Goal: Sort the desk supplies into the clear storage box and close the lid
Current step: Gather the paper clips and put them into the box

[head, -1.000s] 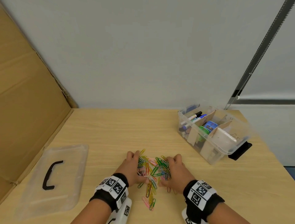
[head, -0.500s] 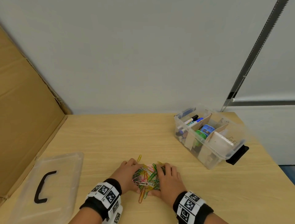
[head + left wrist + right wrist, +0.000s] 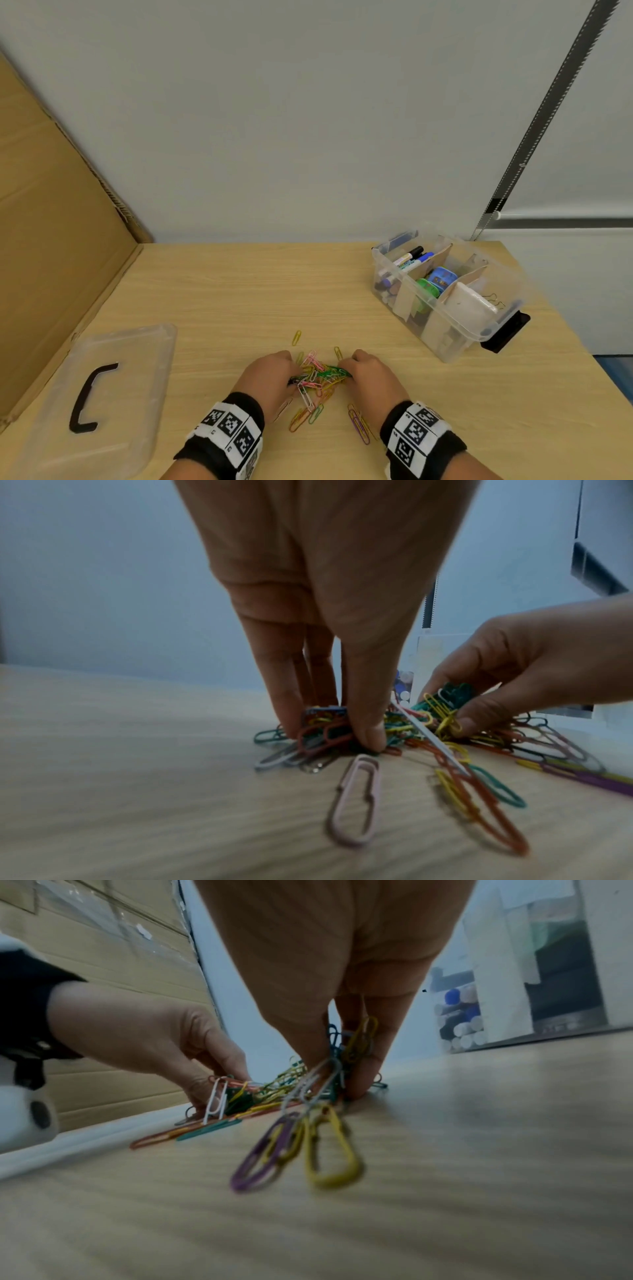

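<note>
A heap of coloured paper clips (image 3: 317, 377) lies on the wooden desk near its front edge. My left hand (image 3: 269, 375) pinches clips at the heap's left side, thumb and fingers curled round a bunch (image 3: 325, 731). My right hand (image 3: 364, 375) pinches another bunch (image 3: 346, 1053) at the right side. Loose clips (image 3: 358, 423) lie scattered towards me, and one yellow clip (image 3: 296, 337) lies beyond the heap. The clear storage box (image 3: 479, 329) stands open at the back right, with markers, tape rolls and cardboard dividers inside. Its lid (image 3: 144, 346) lies flat at the left.
A cardboard sheet (image 3: 51, 240) leans against the wall along the left side. The desk's right edge (image 3: 582, 359) runs just past the box, whose black latch (image 3: 507, 330) sticks out. Bare desk lies between the heap and the wall.
Both hands have swept the spread clips into a tight heap and then curled their fingers round bunches of them. Some clips stay behind near my wrists.
</note>
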Demonstrator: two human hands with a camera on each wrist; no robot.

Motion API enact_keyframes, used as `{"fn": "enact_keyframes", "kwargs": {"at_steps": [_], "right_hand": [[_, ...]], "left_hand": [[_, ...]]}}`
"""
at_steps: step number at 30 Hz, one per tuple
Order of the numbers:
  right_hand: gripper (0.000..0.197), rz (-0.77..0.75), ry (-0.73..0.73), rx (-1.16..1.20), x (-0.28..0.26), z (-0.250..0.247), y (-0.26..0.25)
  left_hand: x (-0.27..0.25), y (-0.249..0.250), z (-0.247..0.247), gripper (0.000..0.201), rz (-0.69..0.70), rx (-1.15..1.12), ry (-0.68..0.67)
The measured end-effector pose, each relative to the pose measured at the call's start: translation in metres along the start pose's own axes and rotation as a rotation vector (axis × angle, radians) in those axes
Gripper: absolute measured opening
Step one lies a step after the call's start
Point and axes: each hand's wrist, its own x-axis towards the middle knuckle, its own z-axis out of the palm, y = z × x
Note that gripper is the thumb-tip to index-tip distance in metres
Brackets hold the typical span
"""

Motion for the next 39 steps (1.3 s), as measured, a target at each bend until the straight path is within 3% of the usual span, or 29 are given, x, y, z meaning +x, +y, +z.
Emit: {"fn": "enact_keyframes", "kwargs": {"at_steps": [10, 19, 28, 33, 39], "right_hand": [[0.027, 0.009, 0.147, 0.195, -0.012, -0.04, 0.004], [0.024, -0.043, 0.369, 0.31, -0.031, -0.118, 0.003], [0.026, 0.088, 0.604, 0.275, -0.035, -0.191, 0.066], [0.024, 0.232, 0.489, 0.147, -0.023, -0.183, 0.11], [0.026, 0.316, 0.181, -0.13, -0.009, -0.174, 0.114]], "left_hand": [[-0.011, -0.012, -0.012, 0.029, -0.029, -0.277, 0.172], [-0.006, -0.007, -0.029, 0.026, -0.017, -0.359, 0.287], [-0.004, 0.003, -0.028, 0.026, -0.015, -0.352, 0.266], [-0.005, 0.006, -0.027, 0.026, -0.036, -0.359, 0.252], [-0.009, 0.007, -0.026, 0.028, -0.074, -0.381, 0.243]]}}
